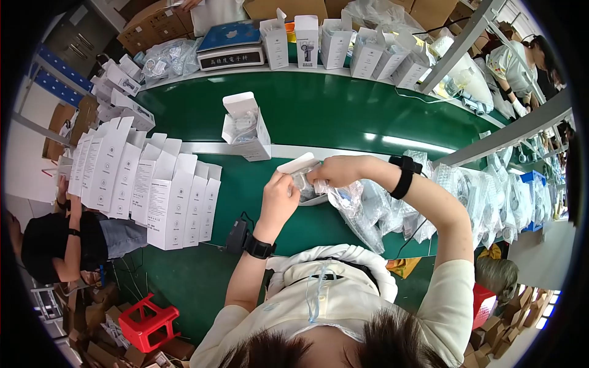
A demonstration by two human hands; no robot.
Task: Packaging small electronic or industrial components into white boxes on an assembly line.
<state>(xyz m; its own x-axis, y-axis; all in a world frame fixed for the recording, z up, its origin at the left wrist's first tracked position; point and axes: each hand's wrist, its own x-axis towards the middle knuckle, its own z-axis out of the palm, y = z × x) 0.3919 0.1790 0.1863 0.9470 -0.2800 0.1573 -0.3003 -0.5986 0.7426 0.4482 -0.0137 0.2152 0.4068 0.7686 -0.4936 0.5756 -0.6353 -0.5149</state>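
Note:
Near the middle of the bench, a small open white carton (296,163) lies between my two hands. My left hand (280,197) is closed on its near left side, the thumb and fingers up by the raised flap. From the right, my right hand (339,171) reaches over the carton's opening and pinches a clear plastic bag (302,181) that shows inside it. What the bag holds is mostly hidden by the fingers. Just beyond stands another open white carton (248,136) with a bagged item in it. More clear bags (374,214) lie right beside my right hand.
Rows of open white cartons (161,211) crowd the left. A scale (230,48) and several cartons line the far shelf, with a grey post (509,132) at right. A red stool (147,322) stands on the floor. A co-worker (73,245) is at left, another (521,67) at far right.

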